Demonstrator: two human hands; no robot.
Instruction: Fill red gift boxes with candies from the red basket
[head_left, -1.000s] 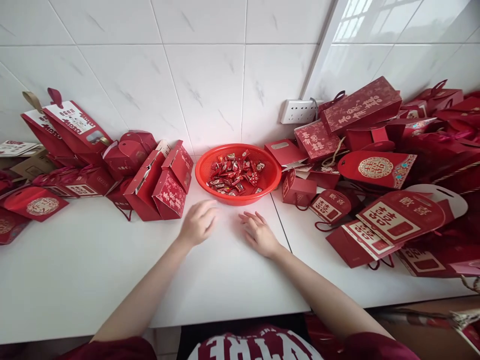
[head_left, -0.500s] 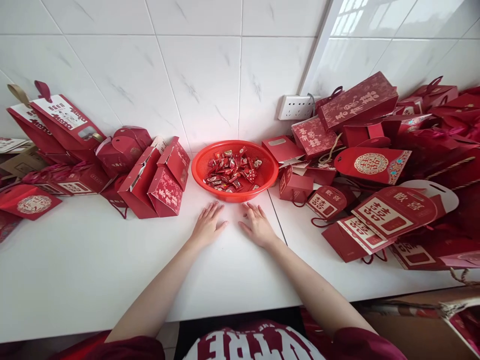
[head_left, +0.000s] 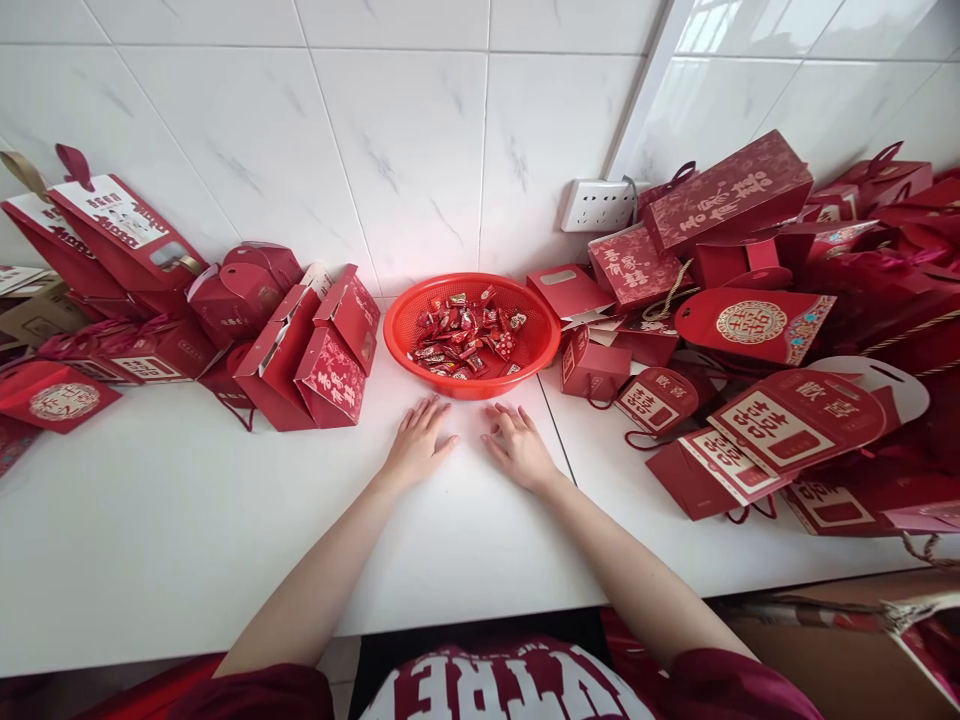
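My left hand (head_left: 418, 440) lies flat on the white table (head_left: 450, 540) with its fingers spread, holding nothing. Beside it, a short gap to the right, my right hand (head_left: 519, 446) rests palm down, fingers also apart and bare. Just beyond both fingertips stands a red plastic basket (head_left: 472, 386), a shallow sieve-like bowl. Small wrapped candies (head_left: 472, 335) in red and gold wrappers fill its bottom. Left of my left hand stand red gift boxes (head_left: 330, 375) with pale lettering. To the right of my right hand is a small red box (head_left: 596, 368) with a cord handle.
Piled red gift boxes (head_left: 780, 415) cover the table's right side, some with rope handles. More boxes (head_left: 127, 235) with ribbon loops stand far left. A power strip (head_left: 598, 205) is on the tiled wall (head_left: 420, 150). A cardboard box (head_left: 825, 650) sits below the front edge at right.
The view has tilted down and shifted slightly, so things sit a little higher in the picture. Both hands stay in place on the table.
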